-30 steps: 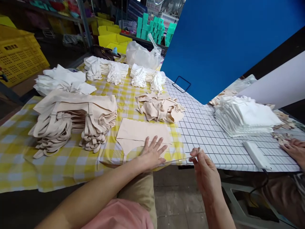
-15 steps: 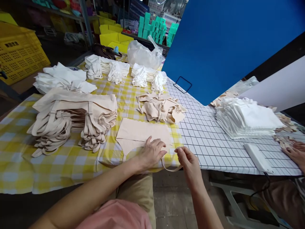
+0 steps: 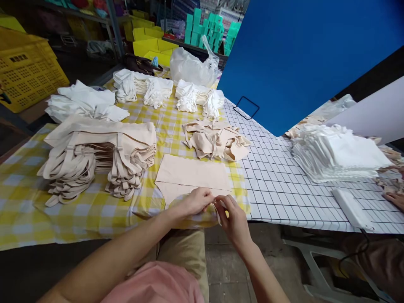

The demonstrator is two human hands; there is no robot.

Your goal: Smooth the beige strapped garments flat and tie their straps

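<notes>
A beige camisole-like garment [image 3: 192, 172] lies flat on the yellow checked cloth in front of me. My left hand [image 3: 197, 201] is closed at the garment's lower right, fingertips pinched on its thin strap. Touching it from the right, my right hand [image 3: 230, 214] pinches the same beige strap [image 3: 218, 213], which hangs below the fingers. The strap's exact end is hidden between the fingertips. Behind the garment sits a loose heap of beige garments [image 3: 217, 141]. To the left stands a thick stack of folded beige garments [image 3: 101, 155] with straps hanging in bunches.
White garment stacks [image 3: 158, 89] and a plastic bag [image 3: 194, 67] stand at the back. A tall blue panel [image 3: 284, 54] rises on the right, near a white stack [image 3: 341, 153] and a white power strip [image 3: 352, 210]. Another person's hand [image 3: 396, 200] is at the far right.
My left hand has lifted off the flat garment and closed into a pinch. My right hand has moved left with the strap, and both hands now meet.
</notes>
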